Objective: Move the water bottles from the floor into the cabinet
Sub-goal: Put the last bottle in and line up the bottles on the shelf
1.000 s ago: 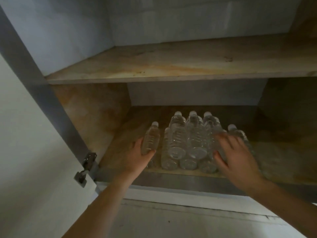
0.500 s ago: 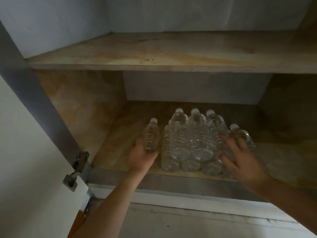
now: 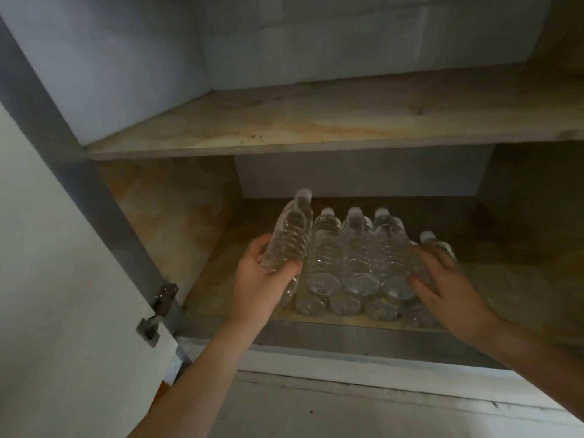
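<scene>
Several clear plastic water bottles [image 3: 357, 257] with white caps lie stacked in two layers on the cabinet's lower shelf [image 3: 221, 273], caps pointing to the back. My left hand [image 3: 262, 282] grips one more bottle [image 3: 289, 235] by its base, raised and tilted at the left side of the stack, level with the upper layer. My right hand [image 3: 442, 282] rests with spread fingers on the right end of the stack, over the rightmost bottle [image 3: 437, 246], whose cap shows beyond the fingers.
An upper wooden shelf [image 3: 316, 124] hangs above the bottles and holds nothing. The open white cabinet door [image 3: 63, 279] with a metal hinge [image 3: 161, 308] stands at the left. A grey sill [image 3: 347, 339] runs along the cabinet's front edge, with pale floor [image 3: 316, 412] below.
My left hand has lifted its bottle from the shelf beside the stack up to the level of the upper layer. My right hand stays pressed on the stack's right end.
</scene>
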Motion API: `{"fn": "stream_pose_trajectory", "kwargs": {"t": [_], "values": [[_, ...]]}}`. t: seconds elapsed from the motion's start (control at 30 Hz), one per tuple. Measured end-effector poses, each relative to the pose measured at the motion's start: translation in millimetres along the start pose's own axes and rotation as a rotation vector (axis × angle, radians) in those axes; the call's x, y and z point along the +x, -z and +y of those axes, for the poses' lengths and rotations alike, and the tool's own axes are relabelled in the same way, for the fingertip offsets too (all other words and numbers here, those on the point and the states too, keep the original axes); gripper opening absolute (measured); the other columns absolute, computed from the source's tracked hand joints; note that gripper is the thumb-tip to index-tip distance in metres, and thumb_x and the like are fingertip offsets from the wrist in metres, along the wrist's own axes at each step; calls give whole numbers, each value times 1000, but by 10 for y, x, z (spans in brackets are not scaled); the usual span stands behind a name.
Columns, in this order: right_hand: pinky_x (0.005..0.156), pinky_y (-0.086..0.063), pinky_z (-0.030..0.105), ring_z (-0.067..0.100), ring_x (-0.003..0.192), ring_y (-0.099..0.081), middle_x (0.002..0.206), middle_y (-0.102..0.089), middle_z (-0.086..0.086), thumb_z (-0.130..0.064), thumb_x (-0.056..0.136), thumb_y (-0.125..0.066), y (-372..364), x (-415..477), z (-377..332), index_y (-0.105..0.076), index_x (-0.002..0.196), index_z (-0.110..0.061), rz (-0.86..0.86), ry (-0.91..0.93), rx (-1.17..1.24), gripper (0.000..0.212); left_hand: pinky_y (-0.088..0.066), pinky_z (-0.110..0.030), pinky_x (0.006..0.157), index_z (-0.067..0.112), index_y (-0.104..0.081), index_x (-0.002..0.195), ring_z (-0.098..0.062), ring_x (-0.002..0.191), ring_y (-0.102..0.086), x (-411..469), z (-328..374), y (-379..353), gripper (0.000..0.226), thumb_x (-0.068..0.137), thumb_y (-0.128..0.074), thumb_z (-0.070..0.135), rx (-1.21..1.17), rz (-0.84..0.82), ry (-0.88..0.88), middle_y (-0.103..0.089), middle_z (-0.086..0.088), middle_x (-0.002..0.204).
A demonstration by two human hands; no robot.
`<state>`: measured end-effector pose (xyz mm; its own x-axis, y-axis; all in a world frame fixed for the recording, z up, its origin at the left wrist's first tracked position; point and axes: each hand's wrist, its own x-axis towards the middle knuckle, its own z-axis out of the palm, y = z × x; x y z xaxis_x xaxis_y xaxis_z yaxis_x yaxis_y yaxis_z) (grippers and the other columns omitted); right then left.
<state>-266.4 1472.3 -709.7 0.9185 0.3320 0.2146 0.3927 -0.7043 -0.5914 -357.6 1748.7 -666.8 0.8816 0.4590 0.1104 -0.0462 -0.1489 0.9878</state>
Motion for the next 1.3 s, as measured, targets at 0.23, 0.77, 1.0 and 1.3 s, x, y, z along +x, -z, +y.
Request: {"fn": "stream_pose_trajectory", "kwargs": {"t": [0.23, 0.77, 1.0, 1.3], "values": [[81, -56, 28, 20, 100, -62, 144, -44, 3, -29, 98, -52, 281, -107, 369, -43, 142, -27, 56, -57, -69, 45, -54, -16, 66, 40, -52, 114, 3, 81, -67, -179, 312, -551, 58, 72, -85, 16, 29, -77, -56, -65, 20, 92], [91, -55, 31, 20, 113, -59, 144, -46, 1, -35, 99, -48, 695, -316, 908, -41, 143, -26, 110, -112, -169, 45, -56, -18, 65, 22, -67, 112, -1, 72, -70, -533, 81, -2264, 39, 77, -79, 12, 77, -52, -185, -74, 11, 86], [82, -52, 23, 18, 105, -61, 141, -49, 3, -33, 100, -49, 688, -370, 1077, -41, 144, -22, 117, -127, -149, 46, -61, -32, 74, 24, -66, 114, -8, 81, -70, -772, -107, -2476, 42, 75, -79, 18, 68, 111, -199, -73, 11, 94], [88, -57, 36, 22, 107, -61, 133, -55, 7, -31, 100, -47, 577, -349, 1082, -46, 138, -20, 91, -93, -122, 39, -58, -26, 79, 25, -65, 115, -5, 85, -68, -950, -306, -2498, 45, 73, -81, 19, 87, 143, -66, -72, 13, 95]]}}
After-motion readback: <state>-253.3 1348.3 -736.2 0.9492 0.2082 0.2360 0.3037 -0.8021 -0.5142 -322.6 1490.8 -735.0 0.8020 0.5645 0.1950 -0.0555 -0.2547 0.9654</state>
